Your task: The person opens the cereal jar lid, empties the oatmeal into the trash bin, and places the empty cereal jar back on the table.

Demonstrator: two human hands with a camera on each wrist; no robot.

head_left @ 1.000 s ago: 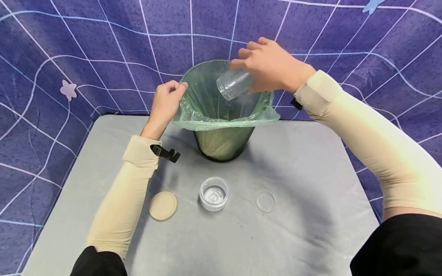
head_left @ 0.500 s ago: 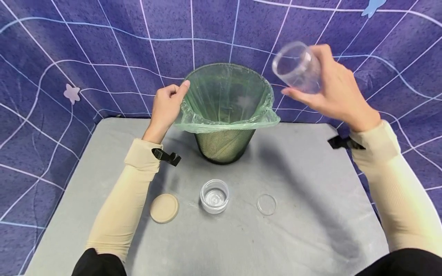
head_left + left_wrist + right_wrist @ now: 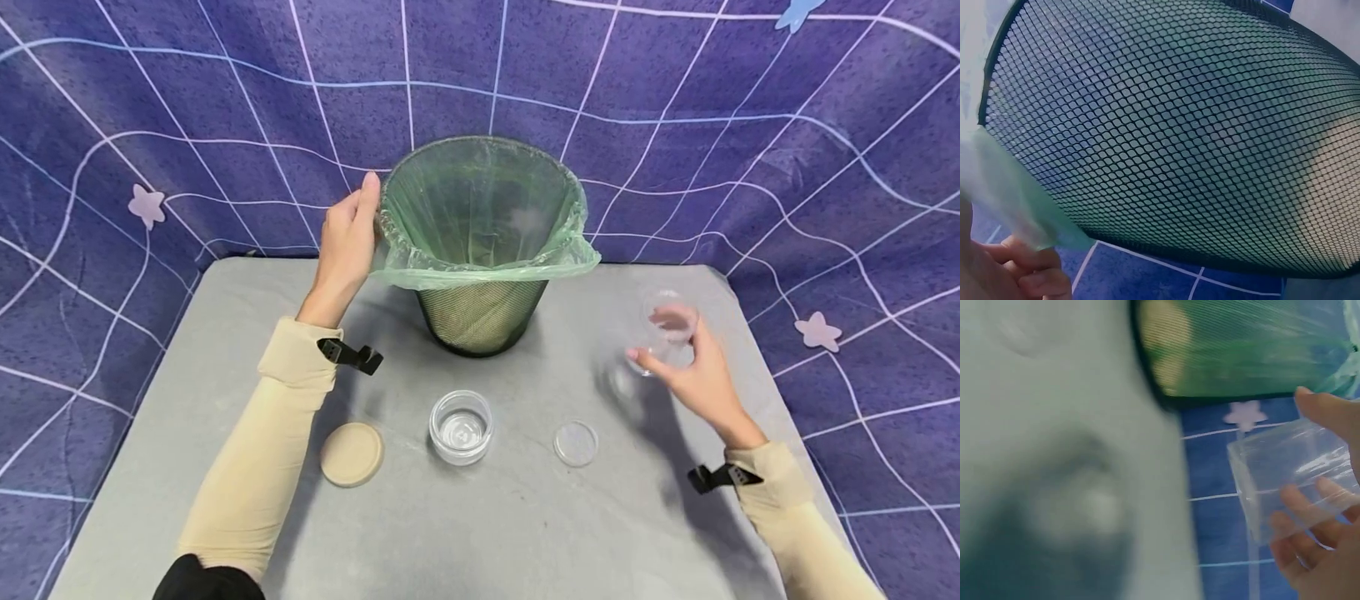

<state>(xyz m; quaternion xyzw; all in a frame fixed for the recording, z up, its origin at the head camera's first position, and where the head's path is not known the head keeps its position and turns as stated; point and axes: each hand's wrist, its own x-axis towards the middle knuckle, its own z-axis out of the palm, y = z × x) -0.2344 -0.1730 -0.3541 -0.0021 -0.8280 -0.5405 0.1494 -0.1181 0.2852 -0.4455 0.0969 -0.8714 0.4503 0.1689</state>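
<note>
My right hand (image 3: pixel 701 375) grips a clear plastic jar (image 3: pixel 1291 469), thumb on one side and fingers curled on the other. It holds the jar, mouth up, over the right part of the table, blurred in the head view. At the left rim of a mesh waste bin (image 3: pixel 480 321), my left hand (image 3: pixel 348 237) has its thumb pointing up. Its curled fingers pinch the edge of the green bin liner (image 3: pixel 1016 200) in the left wrist view. The liner (image 3: pixel 487 275) hangs over the bin's front rim.
On the grey table (image 3: pixel 465 542) before the bin stands another clear jar (image 3: pixel 461 429). A beige round lid (image 3: pixel 352 454) lies to its left, a thin clear disc (image 3: pixel 576 442) to its right. Behind the table hangs a purple gridded cloth (image 3: pixel 450 67).
My right hand has carried the clear jar from over the bin rightward, then down towards the table, turning it mouth up. The left hand stays by the bin's rim, shifted slightly left.
</note>
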